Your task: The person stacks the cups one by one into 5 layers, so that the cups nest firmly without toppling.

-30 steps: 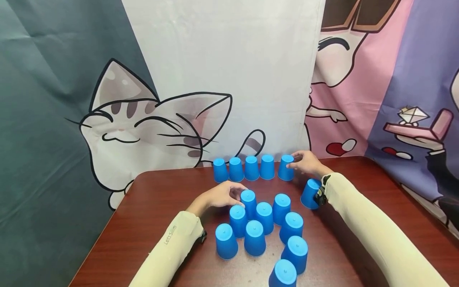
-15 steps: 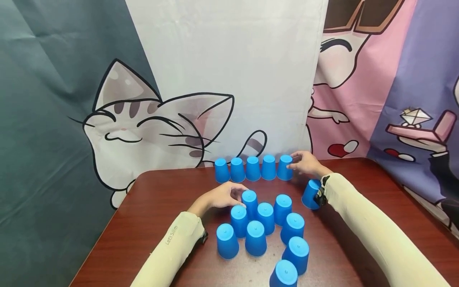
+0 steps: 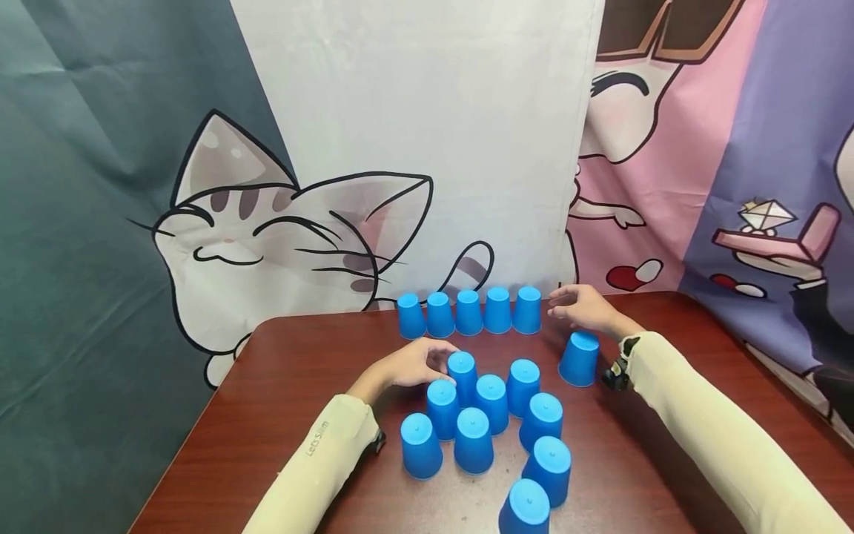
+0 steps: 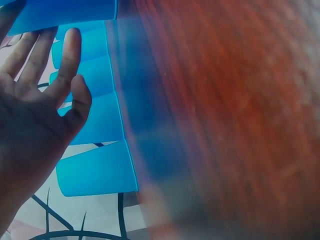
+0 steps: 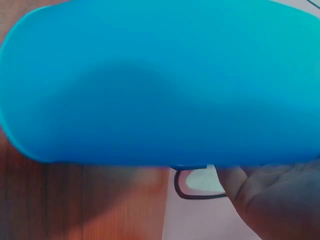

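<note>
My left hand (image 3: pixel 419 362) is at the rearmost blue cup (image 3: pixel 462 380) of the near group, its thumb on the near side and fingers reaching round the far side. In the left wrist view, the other fingers (image 4: pixel 72 52) of that hand extend loosely below this cup (image 4: pixel 65 15). At the back right, my right hand (image 3: pixel 587 307) hovers with relaxed fingers, a small gap from the end cup (image 3: pixel 527 311) of the back row. Another upside-down blue cup (image 3: pixel 579 360) stands below that hand; a cup (image 5: pixel 160 85) fills most of the right wrist view and hides the fingers.
Several upside-down blue cups form a straight row (image 3: pixel 468 314) along the back of the brown table (image 3: pixel 320 334). Nearer, several more cups (image 3: pixel 474 445) stand in staggered lines, with one cup (image 3: pixel 527 508) at the bottom edge. A cartoon-printed cloth (image 3: pixel 427 119) hangs behind.
My right hand pushed the end cup left against the back row, then let it go and drew back to the right. The left hand stays in place.
</note>
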Demonstrator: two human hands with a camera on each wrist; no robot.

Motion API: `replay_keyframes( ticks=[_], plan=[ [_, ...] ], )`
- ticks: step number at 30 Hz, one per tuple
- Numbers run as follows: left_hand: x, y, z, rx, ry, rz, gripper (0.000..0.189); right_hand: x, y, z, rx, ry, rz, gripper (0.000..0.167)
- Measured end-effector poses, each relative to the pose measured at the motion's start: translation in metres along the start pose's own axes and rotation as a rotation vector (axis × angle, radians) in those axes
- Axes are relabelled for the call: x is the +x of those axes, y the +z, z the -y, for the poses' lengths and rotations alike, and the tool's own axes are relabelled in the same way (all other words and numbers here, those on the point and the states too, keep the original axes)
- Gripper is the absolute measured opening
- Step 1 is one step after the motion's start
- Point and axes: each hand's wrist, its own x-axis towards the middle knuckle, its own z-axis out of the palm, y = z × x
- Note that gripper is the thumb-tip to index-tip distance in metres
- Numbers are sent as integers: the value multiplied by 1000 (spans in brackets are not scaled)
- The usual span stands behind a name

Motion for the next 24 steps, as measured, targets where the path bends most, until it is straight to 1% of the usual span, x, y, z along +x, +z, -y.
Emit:
replay_keyframes(
  ticks=[5, 8, 11, 14, 18, 20, 24],
  plan=[
    [-2, -2, -1, 0, 18, -33, 45, -14, -9, -1, -36, -37, -37, 44],
    [-3, -3, -2, 5, 27, -57, 45, -23, -14, -3, -39, -31, -46, 48],
    [-6, -4, -1, 18, 17, -87, 46, -34, -17, -5, -28, -34, -32, 52],
    [-9, -6, -1, 29, -6, -135, 46, -44, -18, -7, -22, -60, -2, 52],
    [-13, -9, -1, 42, -44, -232, 48, -54, -19, -15, 4, -120, 61, 49],
    [-15, -11, -3, 40, -57, -293, 50, -59, -19, -21, 19, -143, 88, 48],
    [-18, -16, -7, 4, -73, -455, 53, -66, -19, -31, 31, -161, 120, 52]
  ],
)
